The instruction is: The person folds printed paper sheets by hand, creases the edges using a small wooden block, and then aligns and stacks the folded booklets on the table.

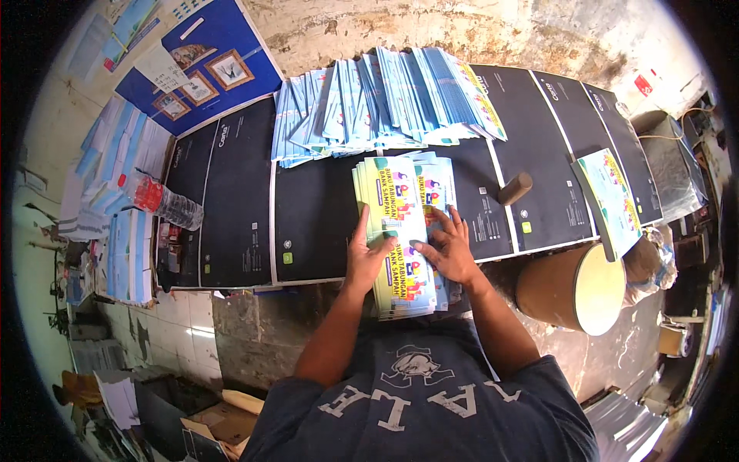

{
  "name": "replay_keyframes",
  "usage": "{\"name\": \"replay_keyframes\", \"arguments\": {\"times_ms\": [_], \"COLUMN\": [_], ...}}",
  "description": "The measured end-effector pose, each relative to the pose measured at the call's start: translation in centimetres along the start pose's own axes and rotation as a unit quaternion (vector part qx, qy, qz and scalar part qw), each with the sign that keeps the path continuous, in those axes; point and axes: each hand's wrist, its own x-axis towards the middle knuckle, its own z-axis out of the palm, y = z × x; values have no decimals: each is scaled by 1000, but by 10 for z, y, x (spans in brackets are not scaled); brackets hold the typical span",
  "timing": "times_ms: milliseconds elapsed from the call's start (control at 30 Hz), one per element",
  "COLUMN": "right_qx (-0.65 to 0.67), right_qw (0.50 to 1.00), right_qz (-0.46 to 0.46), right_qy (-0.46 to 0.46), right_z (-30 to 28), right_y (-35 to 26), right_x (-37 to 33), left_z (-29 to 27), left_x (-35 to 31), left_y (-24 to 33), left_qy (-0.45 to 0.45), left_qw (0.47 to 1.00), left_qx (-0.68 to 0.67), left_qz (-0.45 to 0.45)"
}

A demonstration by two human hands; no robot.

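A thin stack of printed cover sheets (404, 273), yellow-green and white with colourful pictures, is held over the table's near edge in front of me. My left hand (368, 258) grips its left side, the thumb lying on top and the index finger stretched along the edge. On the right side, my right hand (450, 250) presses its thumb on the same stack, its fingers spread over bluish sheets (440, 173) partly beneath. How far the two piles overlap is hard to see under the hands. Beyond them leans a long row of blue booklets (377, 104).
Black boards (315, 231) cover the table. A short brown cylinder (516, 188) stands right of my hands. Farther right, a printed pile (610, 202) overhangs the edge near a round drum (570, 289). At left are a plastic bottle (159, 200) and stacked papers (129, 254).
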Motion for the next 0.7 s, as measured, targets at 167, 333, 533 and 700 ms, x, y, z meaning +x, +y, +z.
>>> {"name": "replay_keyframes", "arguments": {"times_ms": [167, 333, 533, 700], "right_qx": [110, 104, 66, 139], "right_qw": [991, 991, 997, 989], "right_qz": [-31, -33, -30, -4], "right_qy": [69, 76, 37, 45], "right_z": [4, 4, 6, 1], "right_y": [20, 22, 20, 18], "right_x": [3, -2, -3, -2], "left_z": [-18, -60, 3, -6], "left_x": [0, 0, -2, -1], "left_y": [6, 48, 0, 0], "left_qy": [50, -2, 38, 34], "left_qw": [996, 981, 999, 995], "left_qx": [-80, -193, -21, -92], "left_qz": [2, -5, 19, -24]}}
